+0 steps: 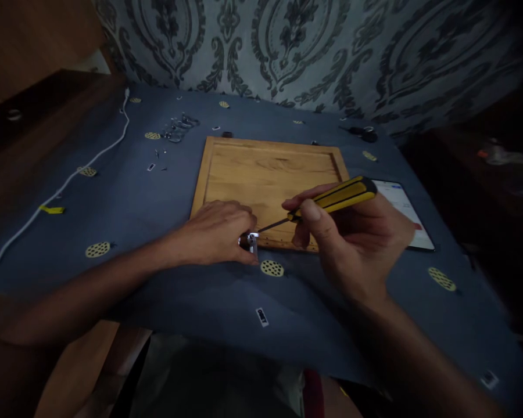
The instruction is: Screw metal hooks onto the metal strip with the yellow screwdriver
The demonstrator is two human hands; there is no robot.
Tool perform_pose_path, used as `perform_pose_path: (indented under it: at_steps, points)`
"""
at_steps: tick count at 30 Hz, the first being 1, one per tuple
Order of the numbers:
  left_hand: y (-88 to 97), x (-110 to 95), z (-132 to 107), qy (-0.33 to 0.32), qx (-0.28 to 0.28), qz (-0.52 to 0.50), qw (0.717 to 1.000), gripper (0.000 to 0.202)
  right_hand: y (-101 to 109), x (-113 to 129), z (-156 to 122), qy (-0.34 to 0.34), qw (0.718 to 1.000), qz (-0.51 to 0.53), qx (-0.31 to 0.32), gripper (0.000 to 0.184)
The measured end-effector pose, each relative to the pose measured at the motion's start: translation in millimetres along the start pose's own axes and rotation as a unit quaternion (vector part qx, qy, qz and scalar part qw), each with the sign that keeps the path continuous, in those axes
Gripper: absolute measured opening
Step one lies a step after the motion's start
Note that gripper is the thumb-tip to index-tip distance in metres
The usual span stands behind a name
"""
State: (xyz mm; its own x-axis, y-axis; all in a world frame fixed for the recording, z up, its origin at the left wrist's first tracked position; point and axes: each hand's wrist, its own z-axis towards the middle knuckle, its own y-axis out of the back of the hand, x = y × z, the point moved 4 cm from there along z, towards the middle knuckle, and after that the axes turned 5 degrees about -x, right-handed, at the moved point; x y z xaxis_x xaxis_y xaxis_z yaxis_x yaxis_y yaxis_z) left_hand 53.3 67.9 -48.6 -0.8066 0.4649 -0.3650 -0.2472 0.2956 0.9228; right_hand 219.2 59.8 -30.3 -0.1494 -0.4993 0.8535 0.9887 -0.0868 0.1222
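At near edge of board (pixel 270 174), left hand (pixel 215 229) pinches a small, probably slippery fitting (pixel 253 239); right hand (pixel 357 232) wraps shut round the handle of stiff, light screwdriver (pixel 335 198), its natural hold.

Centre of frame: wooden panel (pixel 268 174) with raised border, lying flat on a blue cloth (pixel 148 197) printed with yellow dotted ovals; left hand (pixel 215 231) pinching a small metal fitting (pixel 251 241) at the panel's near edge, right hand (pixel 353 238) gripping a yellow-and-black screwdriver (pixel 331 200), its tip just beside the fitting. Right of the panel: phone (pixel 403 212), screen lit, partly behind the right hand. Upper left: white cable (pixel 87 162), small loose hardware (pixel 178 128); patterned wallpaper (pixel 314 52) across the top.
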Motion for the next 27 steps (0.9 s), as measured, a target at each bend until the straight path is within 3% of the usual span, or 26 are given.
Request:
perform_pose_path:
  at_steps: [8,19,27]
  points:
    - [-1.8,-0.2,0.8,-0.009,0.002,0.008,1.0,0.037,-4.8,-5.8,-4.6,-0.031,0.997,-0.031,0.062,0.018]
    - [-1.8,-1.1,1.9,-0.006,0.003,0.004,1.0,0.038,-8.4,-6.2,-4.5,-0.017,0.997,-0.019,0.073,0.012]
    - [-1.9,0.0,0.7,-0.014,-0.004,-0.002,1.0,0.035,-7.6,-4.4,-3.6,-0.034,0.993,-0.004,0.111,0.027]
